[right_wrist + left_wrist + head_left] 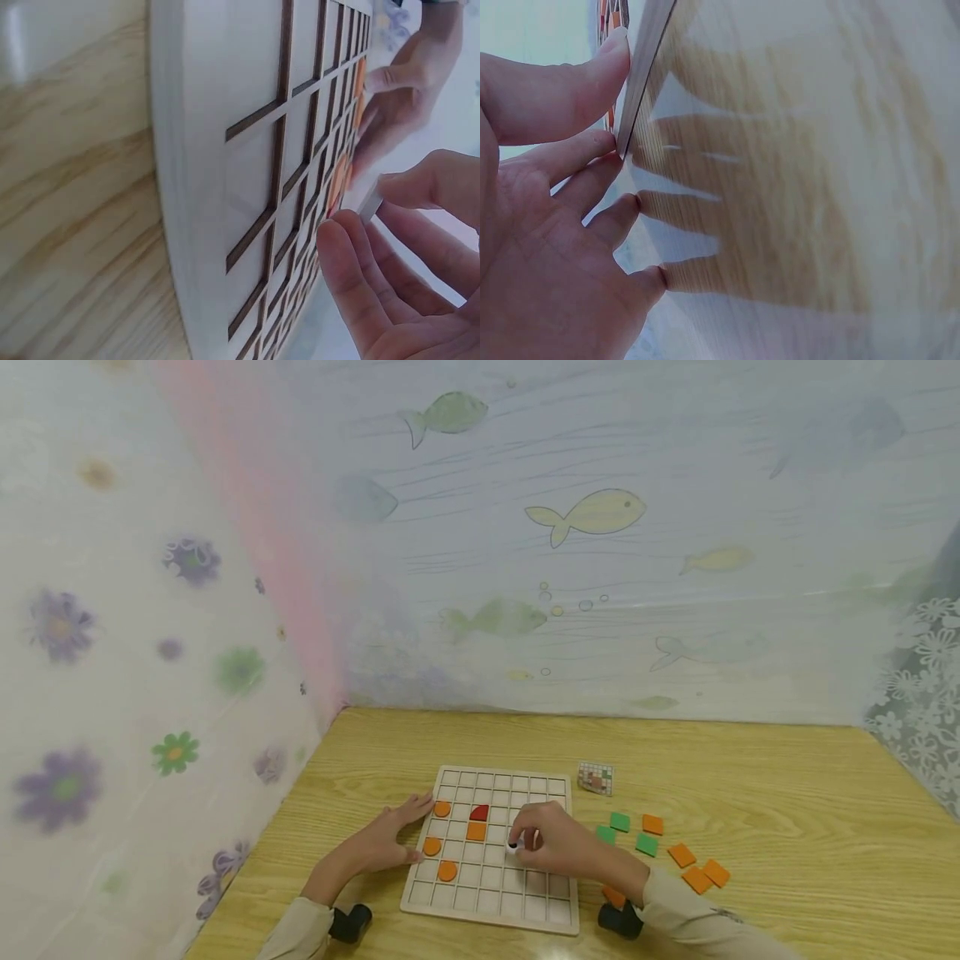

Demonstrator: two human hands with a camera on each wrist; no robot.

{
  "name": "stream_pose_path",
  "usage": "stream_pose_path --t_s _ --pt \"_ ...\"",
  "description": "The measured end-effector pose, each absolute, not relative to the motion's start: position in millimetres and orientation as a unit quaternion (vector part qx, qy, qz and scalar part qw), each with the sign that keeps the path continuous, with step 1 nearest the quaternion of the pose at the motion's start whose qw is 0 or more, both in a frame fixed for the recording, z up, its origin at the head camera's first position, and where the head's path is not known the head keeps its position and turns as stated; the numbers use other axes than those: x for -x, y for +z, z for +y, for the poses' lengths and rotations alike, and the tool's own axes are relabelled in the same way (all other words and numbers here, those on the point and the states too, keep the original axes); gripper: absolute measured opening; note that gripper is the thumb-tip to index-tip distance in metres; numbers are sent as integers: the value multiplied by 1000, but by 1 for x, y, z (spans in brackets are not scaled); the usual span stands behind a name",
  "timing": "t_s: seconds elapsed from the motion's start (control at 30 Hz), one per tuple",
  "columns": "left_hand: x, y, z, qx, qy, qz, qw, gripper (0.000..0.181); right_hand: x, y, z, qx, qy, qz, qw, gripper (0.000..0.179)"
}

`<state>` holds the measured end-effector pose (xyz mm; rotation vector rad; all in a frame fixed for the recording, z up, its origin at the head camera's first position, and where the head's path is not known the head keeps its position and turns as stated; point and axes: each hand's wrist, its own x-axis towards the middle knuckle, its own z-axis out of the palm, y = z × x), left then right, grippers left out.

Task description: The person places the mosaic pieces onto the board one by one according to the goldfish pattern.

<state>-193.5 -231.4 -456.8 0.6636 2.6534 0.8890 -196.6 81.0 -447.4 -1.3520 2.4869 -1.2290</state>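
Observation:
A pale wooden grid board [487, 906] lies on the table. Near its centre, my right hand [555, 839] pinches a small thin white tile [371, 202] between thumb and fingertips, just over the squares; a black spot shows beside the fingers in the head view. My left hand [386, 839] rests at the board's left edge, fingers spread, with thumb [592, 90] and fingertips against the rim and tabletop. On the grid sit three orange round pieces, one [447, 871] lowest, plus a red quarter-round piece [479, 812] directly above an orange square tile [476, 832].
Right of the board lie several loose square tiles, green [647, 844] and orange [716, 872]; one orange tile [614, 896] is partly behind my right wrist. A small patterned grid card [596, 778] stands by the top right corner. A fish-print curtain [480, 568] hangs behind the table [787, 793].

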Motion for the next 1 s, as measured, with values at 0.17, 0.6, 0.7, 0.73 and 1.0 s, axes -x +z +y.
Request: stream_pose_path --t_s 0.17,0.6,0.7,0.73,1.0 --pt "194 -458 -232 -229 309 913 134 78 196 -447 73 428 -406 806 53 9" --pt "193 -459 -232 -230 306 914 134 78 197 -452 53 432 -386 814 41 5" --pt "194 -459 -232 -234 300 915 132 77 199 -454 48 433 -380 816 44 7" --pt "194 -459 -233 -234 298 916 131 77 200 -454 46 433 -378 817 46 7" --pt "194 -459 -233 -233 301 916 128 77 199 -454 31 445 -321 836 28 5"
